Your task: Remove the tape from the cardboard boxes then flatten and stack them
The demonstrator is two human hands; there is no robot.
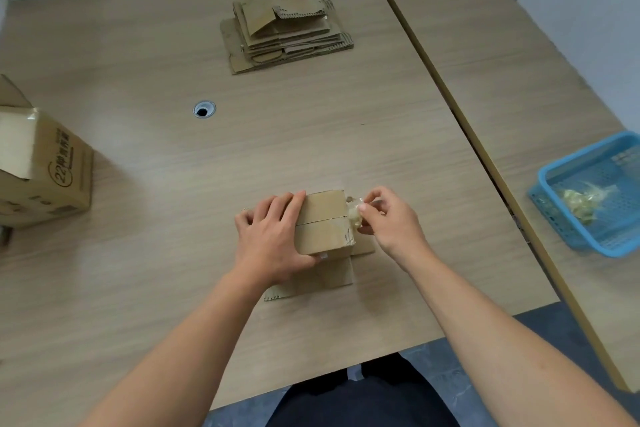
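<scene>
Wood-grain desk (311, 135) under white walls carries the work, and a second desk (502, 62) butts against its right side. Your small box (323, 222) sits near the front edge, about centre, with loose flaps spread flat beneath it. Your left hand (273, 239) clamps its left end, fingers (291, 204) laid over the top and thumb curled round the near face. Your right hand (391, 218) pinches a crumpled wad of tape (355, 215) at the box's right end, thumb and fingers closed on it.

Bear down with the left hand so the box cannot slide. Pull the tape low and along the seam rather than straight up; that should peel it without tearing the board. If the strip stretches, take a fresh pinch close to the cardboard.

Count:
- one small box in hand
- one larger box (52, 170) at the left edge, not yet flattened
- one stack (287, 28) of flattened boxes at the far side, several layers, too blurred to number
- one blue basket (554, 180) on the second desk
- one clump of tape scraps (581, 201) in the basket
</scene>
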